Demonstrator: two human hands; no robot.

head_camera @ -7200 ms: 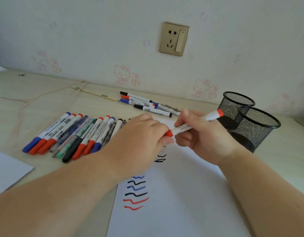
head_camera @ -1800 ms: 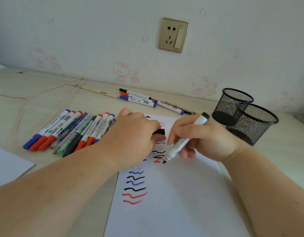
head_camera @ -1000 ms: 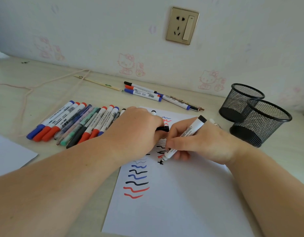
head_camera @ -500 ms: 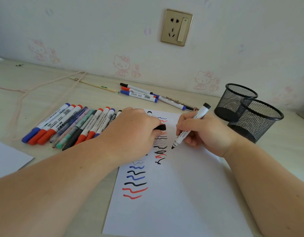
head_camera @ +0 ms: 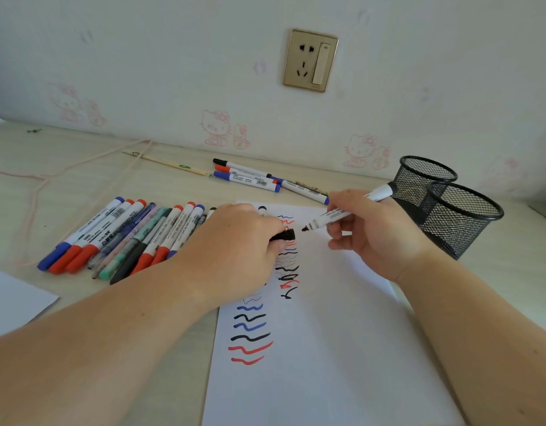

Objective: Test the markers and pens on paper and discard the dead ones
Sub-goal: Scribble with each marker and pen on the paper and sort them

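A white sheet of paper (head_camera: 327,348) lies in front of me, marked with red, blue and black squiggles. My right hand (head_camera: 373,232) grips an uncapped black marker (head_camera: 342,213) just above the paper, its tip pointing left. My left hand (head_camera: 237,247) rests on the paper's left edge and pinches the marker's black cap (head_camera: 284,235), a short gap from the tip. A row of several capped markers and pens (head_camera: 127,235) lies to the left. A few more markers (head_camera: 250,176) lie by the wall.
Two black mesh pen cups (head_camera: 449,210) stand at the right, one behind the other. A pink cord (head_camera: 35,195) and a thin wooden stick (head_camera: 167,162) lie at the back left. Another white sheet (head_camera: 13,299) sits at the left edge.
My right hand lifted the black marker off the paper after drawing a black squiggle and swung its tip up toward the cap in my left hand.
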